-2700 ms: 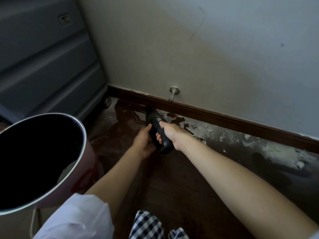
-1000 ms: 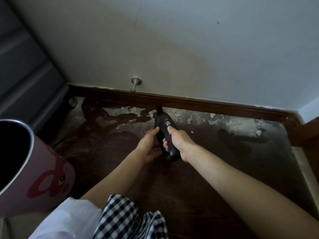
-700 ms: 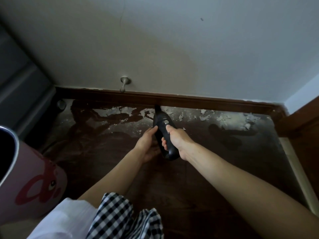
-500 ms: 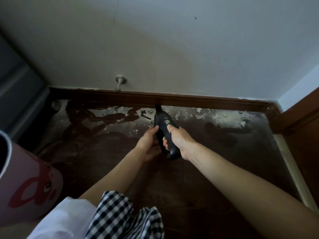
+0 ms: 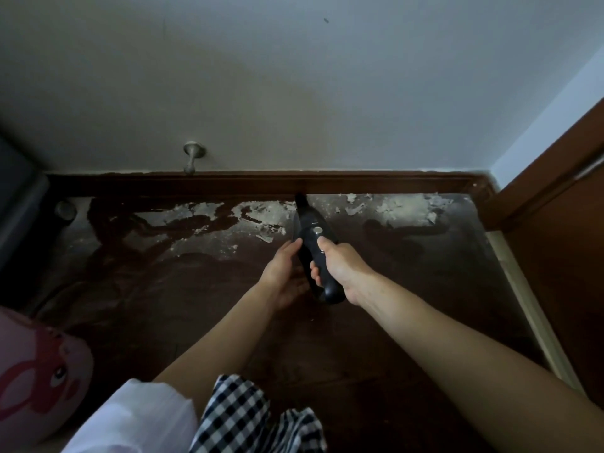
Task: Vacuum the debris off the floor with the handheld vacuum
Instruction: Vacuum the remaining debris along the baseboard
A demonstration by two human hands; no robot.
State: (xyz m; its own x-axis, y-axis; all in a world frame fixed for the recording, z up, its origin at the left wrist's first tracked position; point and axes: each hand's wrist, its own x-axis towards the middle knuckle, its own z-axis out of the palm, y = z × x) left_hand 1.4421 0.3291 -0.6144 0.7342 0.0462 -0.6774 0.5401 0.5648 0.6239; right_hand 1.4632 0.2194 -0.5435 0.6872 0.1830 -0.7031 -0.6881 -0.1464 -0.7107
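Your right hand [image 5: 340, 269] is wrapped around the handle of the vacuum [image 5: 315, 243], thumb up near its round button, which is the right place to hold it. Your left hand [image 5: 284, 276] steadies the body from the side with relaxed fingers, tips touching the casing. The vacuum sits low over the floor [image 5: 376, 338], nozzle tip at the foot of the baseboard [image 5: 261, 184], in the band of debris [image 5: 255, 214]. It looks like a rigid, smooth plastic shell, likely light enough for one hand. The flakes look thin and brittle; some may cling to the boards, so work the nozzle slowly.
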